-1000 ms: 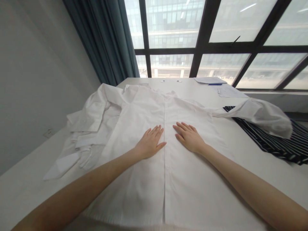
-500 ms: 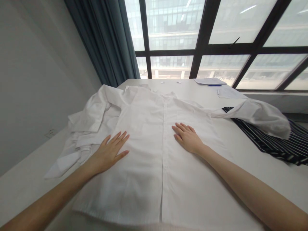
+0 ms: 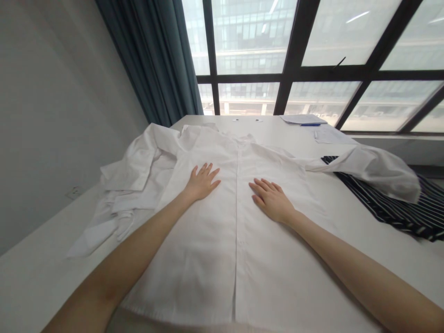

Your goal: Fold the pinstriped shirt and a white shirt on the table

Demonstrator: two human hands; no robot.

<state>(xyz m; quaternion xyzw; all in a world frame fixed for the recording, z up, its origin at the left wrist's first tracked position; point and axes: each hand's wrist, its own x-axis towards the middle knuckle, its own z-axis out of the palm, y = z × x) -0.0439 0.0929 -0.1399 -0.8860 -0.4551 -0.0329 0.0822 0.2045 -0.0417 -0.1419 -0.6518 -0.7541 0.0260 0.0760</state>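
Observation:
A white button-up shirt [image 3: 204, 240] lies spread front side up on the white table, its collar at the far end and its hem close to me. My left hand [image 3: 201, 182] rests flat on the upper chest, left of the button placket, fingers spread. On the other side of the placket, my right hand [image 3: 272, 199] lies flat with its fingers stretched out. Neither hand grips the cloth. One sleeve [image 3: 378, 169] stretches out to the right over a black-and-white striped cloth [image 3: 388, 208]; the left sleeve [image 3: 133, 162] is bent downward.
More white cloth [image 3: 97, 233] lies folded at the left, partly under the left sleeve. Papers [image 3: 333, 135] and a blue pen [image 3: 310, 124] are at the table's far right. Behind the table [image 3: 243, 125] stand a dark teal curtain [image 3: 163, 60] and a window.
My left hand slid from beside the placket out to the shirt's left side, then up and inward to the chest. The right hand stayed in place. The cloth shifted slightly near the hem.

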